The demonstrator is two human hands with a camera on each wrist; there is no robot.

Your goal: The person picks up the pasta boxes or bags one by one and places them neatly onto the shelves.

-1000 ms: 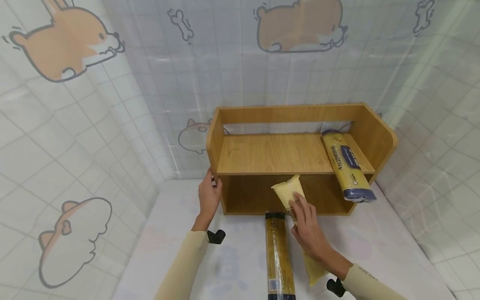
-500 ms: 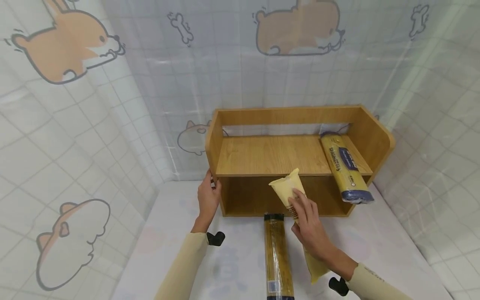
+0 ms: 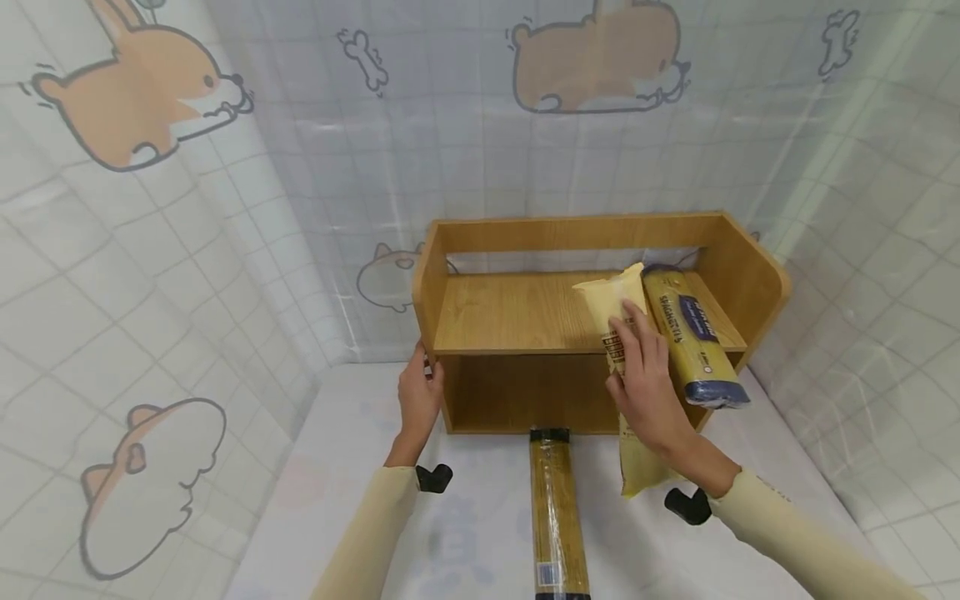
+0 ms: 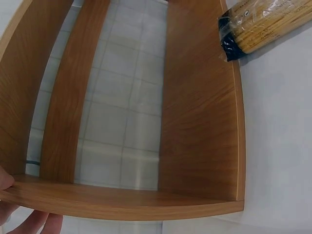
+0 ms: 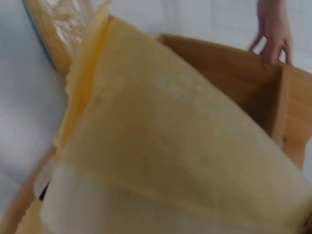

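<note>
My left hand [image 3: 420,396] grips the left side panel of a two-tier wooden shelf [image 3: 517,312]; in the left wrist view the thumb lies on one face of the panel [image 4: 122,202] and the fingers on the other. A long, pale yellow packet [image 3: 611,302] with brown print is held in my right hand [image 3: 647,379], its top end level with the upper shelf and its lower end hanging in front of the lower tier. Large in the right wrist view, the same packet [image 5: 161,126] hides my right fingers.
On the upper tier's right side lies a yellow spaghetti pack [image 3: 690,333], its blue end sticking out past the front edge. Another pasta pack [image 3: 558,508] with dark ends lies on the white table [image 3: 337,517] before the shelf. Tiled, dog-printed walls [image 3: 480,158] enclose the place.
My right hand has raised the pale yellow packet up and to the right, from before the lower tier to beside the spaghetti pack. The left hand stays on the side panel.
</note>
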